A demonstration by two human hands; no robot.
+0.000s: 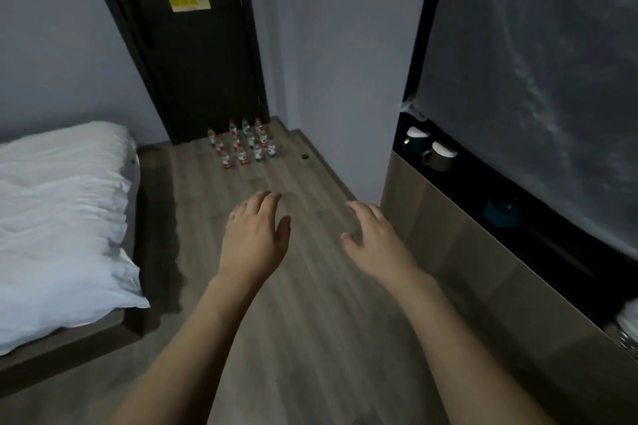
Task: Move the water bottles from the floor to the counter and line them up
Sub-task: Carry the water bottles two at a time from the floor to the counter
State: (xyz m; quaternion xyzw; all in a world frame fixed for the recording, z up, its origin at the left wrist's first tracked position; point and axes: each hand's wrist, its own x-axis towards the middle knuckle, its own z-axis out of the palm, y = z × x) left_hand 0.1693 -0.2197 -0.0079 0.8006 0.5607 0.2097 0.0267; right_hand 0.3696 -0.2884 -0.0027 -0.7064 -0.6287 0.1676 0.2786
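Several small water bottles (243, 145) with red or green labels stand upright in a cluster on the wooden floor, just in front of a dark door. The dark counter (538, 228) runs along the right wall above a wood-panelled front. My left hand (257, 235) and my right hand (374, 238) reach forward over the floor, both empty with fingers spread, well short of the bottles.
A bed with white bedding (62, 217) fills the left side. The dark door (186, 45) bears a yellow sticker. On the counter sit two mugs with white lids (429, 150) and a teal dish (502, 212). A small dark object (304, 157) lies on the floor.
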